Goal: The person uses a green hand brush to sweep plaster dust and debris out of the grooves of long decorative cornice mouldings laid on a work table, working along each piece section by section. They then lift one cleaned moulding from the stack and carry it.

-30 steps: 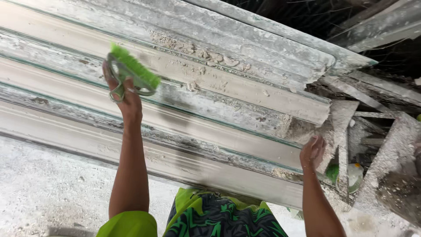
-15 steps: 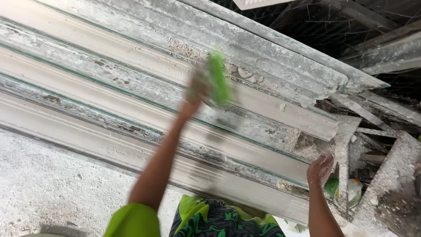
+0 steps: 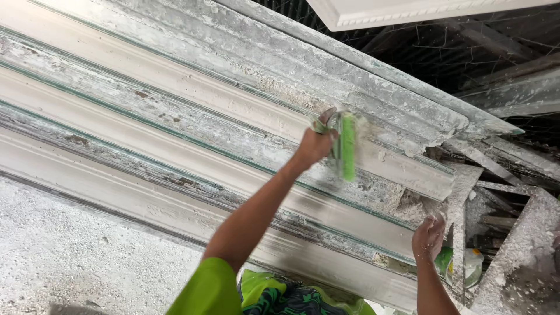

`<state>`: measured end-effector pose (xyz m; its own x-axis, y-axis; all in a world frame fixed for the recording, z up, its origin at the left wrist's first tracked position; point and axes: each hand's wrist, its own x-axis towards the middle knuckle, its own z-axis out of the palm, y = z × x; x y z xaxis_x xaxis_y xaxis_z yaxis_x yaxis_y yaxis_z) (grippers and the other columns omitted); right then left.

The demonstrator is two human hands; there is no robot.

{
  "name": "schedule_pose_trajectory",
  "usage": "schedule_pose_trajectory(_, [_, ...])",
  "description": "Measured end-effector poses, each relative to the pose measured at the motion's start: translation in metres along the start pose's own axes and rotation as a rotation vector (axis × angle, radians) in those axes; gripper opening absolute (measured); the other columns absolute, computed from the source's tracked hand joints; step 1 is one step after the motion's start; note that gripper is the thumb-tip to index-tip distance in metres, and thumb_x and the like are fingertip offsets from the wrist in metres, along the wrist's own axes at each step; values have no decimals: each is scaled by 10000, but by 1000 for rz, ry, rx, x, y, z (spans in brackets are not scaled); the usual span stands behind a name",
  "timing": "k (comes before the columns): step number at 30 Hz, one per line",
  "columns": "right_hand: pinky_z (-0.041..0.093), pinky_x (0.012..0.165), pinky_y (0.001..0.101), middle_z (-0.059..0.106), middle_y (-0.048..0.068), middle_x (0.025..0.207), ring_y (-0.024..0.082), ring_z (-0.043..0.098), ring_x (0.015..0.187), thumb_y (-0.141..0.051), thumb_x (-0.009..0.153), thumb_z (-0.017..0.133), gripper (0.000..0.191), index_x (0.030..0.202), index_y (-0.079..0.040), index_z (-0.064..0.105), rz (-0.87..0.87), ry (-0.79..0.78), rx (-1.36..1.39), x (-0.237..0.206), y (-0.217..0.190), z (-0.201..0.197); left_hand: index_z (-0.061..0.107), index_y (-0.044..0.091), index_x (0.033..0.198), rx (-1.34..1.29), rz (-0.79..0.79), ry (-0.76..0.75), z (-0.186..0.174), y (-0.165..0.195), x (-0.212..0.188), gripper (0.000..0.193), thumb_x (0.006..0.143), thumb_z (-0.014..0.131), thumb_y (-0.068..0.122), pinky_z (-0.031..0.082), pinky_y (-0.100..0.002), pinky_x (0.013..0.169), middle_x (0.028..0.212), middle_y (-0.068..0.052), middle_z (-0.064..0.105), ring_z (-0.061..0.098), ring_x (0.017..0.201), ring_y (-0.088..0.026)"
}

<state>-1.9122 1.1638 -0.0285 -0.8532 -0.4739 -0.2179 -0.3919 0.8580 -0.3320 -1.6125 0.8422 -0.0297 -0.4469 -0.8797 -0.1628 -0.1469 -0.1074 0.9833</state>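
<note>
Dusty white plaster moulds (image 3: 175,116) are laid out in long ridged rows, pretty caked up. A green brush (image 3: 348,146) is held in the left hand (image 3: 318,143), grip clamped around its handle, bristles pressed on a ridge just right of the fist. The right hand (image 3: 429,236) is rested on the mould's end, fingers loosely apart.

One head-worn camera looks steeply down from above the person's chest, close to a long plaster-crusted moulding trough (image 3: 175,146) that runs diagonally from upper left to lower right. Both forearms enter from the bottom edge, below the trough. Dark racking lies beyond it, at upper right.
</note>
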Motion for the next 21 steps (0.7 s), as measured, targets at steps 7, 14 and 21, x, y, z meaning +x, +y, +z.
schedule_pose_trajectory(7, [358,1059,599,385,234,1595,476,428,1365,-485,1067,346,619,1562,-114,359,-40,21,-34,0,-3,1,137,144,1692,-75,538,464,-325,37,23,691,1102,486,50,687,-441,910,1368,-238,629,737,1142,-290])
schedule_pose_trajectory(14, [422,1067,573,505,203,1523,446,541,1309,-525,1021,326,677,1580,-145,353,122,-52,-18,3,4,4,630,180,1093,853,-58,304,-113,-19,45,255,1188,524,392,567,-348,631,706,2,641,628,652,-134])
schedule_pose_trajectory(21, [481,1000,566,539,245,1475,470,601,1213,-584,1060,295,719,1569,-80,359,-50,-46,50,14,24,5,265,143,1599,-274,-61,-40,47,16,8,708,946,508,19,582,-368,513,1337,-193,605,642,728,-280])
